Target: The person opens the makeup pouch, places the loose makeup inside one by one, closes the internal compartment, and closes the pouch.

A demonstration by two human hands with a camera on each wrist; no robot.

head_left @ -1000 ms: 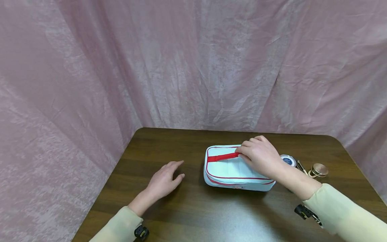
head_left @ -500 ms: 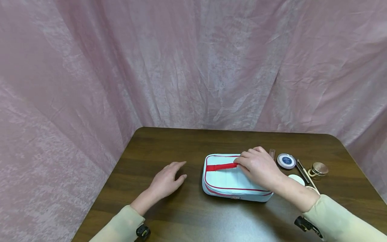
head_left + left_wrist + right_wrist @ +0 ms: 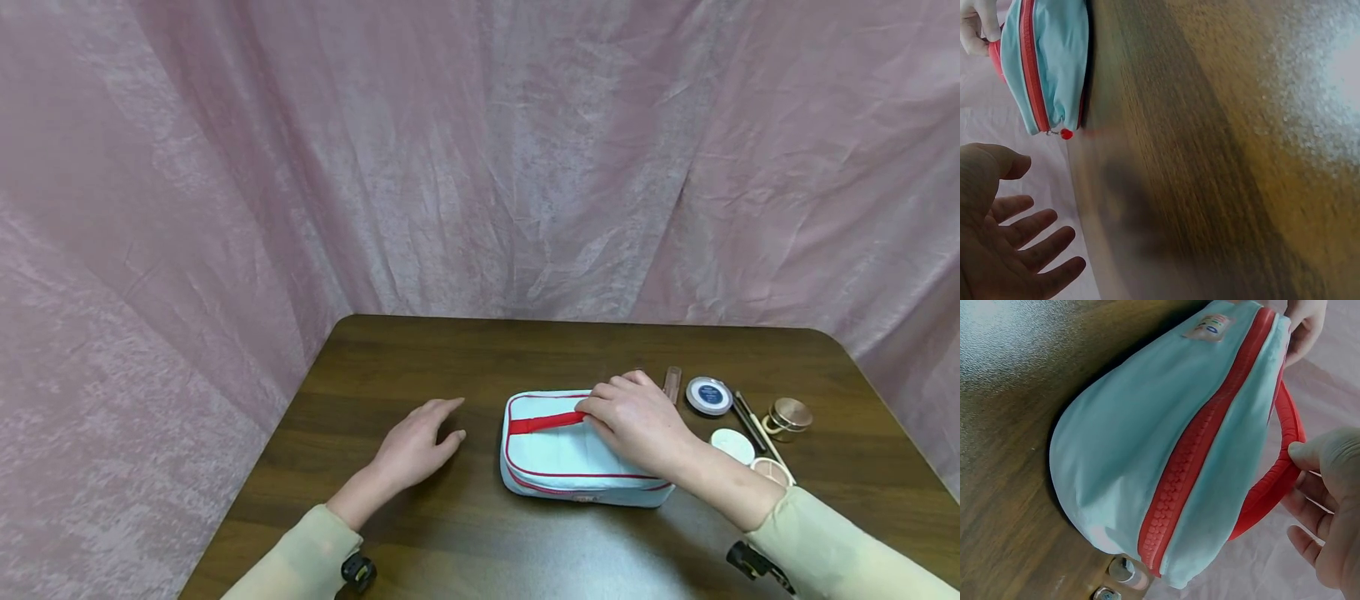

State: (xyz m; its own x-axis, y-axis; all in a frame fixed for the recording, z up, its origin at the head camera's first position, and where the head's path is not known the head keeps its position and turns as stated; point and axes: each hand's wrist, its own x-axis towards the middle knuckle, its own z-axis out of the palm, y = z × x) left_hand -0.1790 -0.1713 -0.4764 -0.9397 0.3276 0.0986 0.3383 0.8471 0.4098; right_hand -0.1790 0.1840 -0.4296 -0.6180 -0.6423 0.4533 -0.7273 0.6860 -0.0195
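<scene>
A light blue zippered pouch [image 3: 555, 457] with red piping stands on the table. My right hand [image 3: 637, 422] grips its red strap handle [image 3: 546, 422]; in the right wrist view, thumb and fingers pinch the raised loop of the handle [image 3: 1275, 481]. The red zipper [image 3: 1188, 453] runs along the pouch's side and looks shut. A small red bead [image 3: 1066, 134] hangs at the zipper's end in the left wrist view. To the left of the pouch, my left hand [image 3: 416, 446] hovers low over the table, fingers spread and holding nothing.
Right of the pouch lie a round compact [image 3: 709, 395], a white-lidded jar [image 3: 732, 446], a pale round case [image 3: 771, 472], slim sticks [image 3: 752, 423], a gold-topped jar [image 3: 791, 415] and a clear tube [image 3: 672, 383]. A pink curtain [image 3: 480, 167] hangs behind the wooden table [image 3: 450, 350].
The pouch has come nearer to me and slightly left, with my right hand on its handle. More of the cosmetics beside it now show. My left hand has hardly moved.
</scene>
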